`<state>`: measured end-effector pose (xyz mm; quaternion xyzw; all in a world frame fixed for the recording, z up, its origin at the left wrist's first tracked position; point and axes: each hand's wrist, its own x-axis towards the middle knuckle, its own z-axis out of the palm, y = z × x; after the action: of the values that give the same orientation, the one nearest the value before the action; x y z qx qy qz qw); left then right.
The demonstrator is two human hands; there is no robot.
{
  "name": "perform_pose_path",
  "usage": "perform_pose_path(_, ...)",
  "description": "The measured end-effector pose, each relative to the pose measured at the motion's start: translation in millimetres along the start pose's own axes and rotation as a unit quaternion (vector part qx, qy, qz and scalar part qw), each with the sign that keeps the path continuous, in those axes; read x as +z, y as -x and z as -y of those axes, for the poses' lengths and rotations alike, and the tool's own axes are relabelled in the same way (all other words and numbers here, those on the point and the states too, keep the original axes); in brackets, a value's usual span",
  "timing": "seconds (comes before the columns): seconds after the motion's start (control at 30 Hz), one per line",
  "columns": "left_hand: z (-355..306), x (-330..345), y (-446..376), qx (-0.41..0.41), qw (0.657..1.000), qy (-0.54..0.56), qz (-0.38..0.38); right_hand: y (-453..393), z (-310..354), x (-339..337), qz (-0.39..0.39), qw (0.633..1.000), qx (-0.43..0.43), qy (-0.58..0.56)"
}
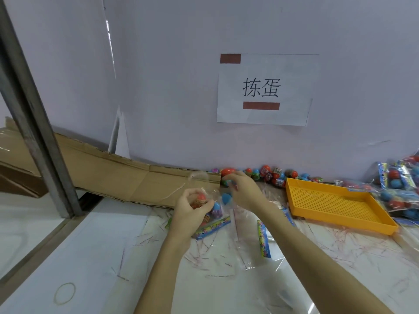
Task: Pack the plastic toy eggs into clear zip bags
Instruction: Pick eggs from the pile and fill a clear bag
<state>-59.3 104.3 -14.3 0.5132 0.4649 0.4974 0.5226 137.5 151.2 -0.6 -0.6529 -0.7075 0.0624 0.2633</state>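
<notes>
My table (95,257) is strewn with empty bags (249,257). The yellow tray (335,202) sits to my right, packed bags (399,189) beyond it. Loose eggs (267,174) line the wall. My left hand (192,214) curls round a clear bag (213,214) with eggs inside. My right hand (244,191) pinches a blue egg (226,198) at the bag's mouth.

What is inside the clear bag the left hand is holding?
The bag in the left hand shows a red egg and a blue egg. The fingers cover part of it, so any further eggs there cannot be seen.
</notes>
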Motion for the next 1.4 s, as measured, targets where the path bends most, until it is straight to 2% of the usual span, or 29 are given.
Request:
perform_pose_path(0.03, 0, -1, -1, -0.004, 1.0, 0.006, 0.0, -5, -2, 7, 0.044, 0.998, -0.004, 0.043)
perform_pose_path(0.1, 2, -1, -3, -0.002, 1.0, -0.003, 0.01, -13, -2, 16, 0.067, 0.994, 0.01, 0.08)
perform_pose_path(0.17, 3, -1, -2, 0.004, 1.0, -0.019, 0.022, -18, -1, 20, 0.045, 0.995, 0.028, 0.087)
perform_pose_path(0.33, -1, 3, 3, 0.023, 0.995, -0.068, 0.063, -16, 3, 20, 0.048, 0.992, 0.051, 0.106)
perform_pose_path(0.43, -4, 5, 6, 0.016, 0.995, -0.058, 0.083, -9, 2, 16, -0.005, 0.994, 0.037, 0.101)
perform_pose_path(0.57, -5, 5, 7, 0.053, 0.992, -0.077, 0.083, 10, 4, 5, -0.131, 0.991, 0.023, -0.03)
perform_pose_path(0.7, -4, 8, 10, 0.084, 0.986, -0.115, 0.087, 42, 6, -12, -0.228, 0.953, 0.053, -0.194)
perform_pose_path(0.83, -5, 14, 12, 0.085, 0.978, -0.169, 0.092, 79, 10, -27, -0.258, 0.907, 0.08, -0.323)
perform_pose_path(0.97, -4, 17, 13, 0.102, 0.973, -0.184, 0.095, 100, 27, -47, -0.261, 0.895, 0.032, -0.361)
perform_pose_path(1.07, -5, 19, 17, 0.116, 0.967, -0.198, 0.112, 107, 36, -55, -0.214, 0.916, -0.033, -0.338)
perform_pose_path(1.2, -6, 18, 19, 0.133, 0.963, -0.187, 0.141, 109, 31, -51, -0.176, 0.974, -0.037, -0.139)
perform_pose_path(1.4, -8, 18, 21, 0.146, 0.954, -0.19, 0.18, 108, 24, -55, -0.168, 0.981, -0.09, -0.046)
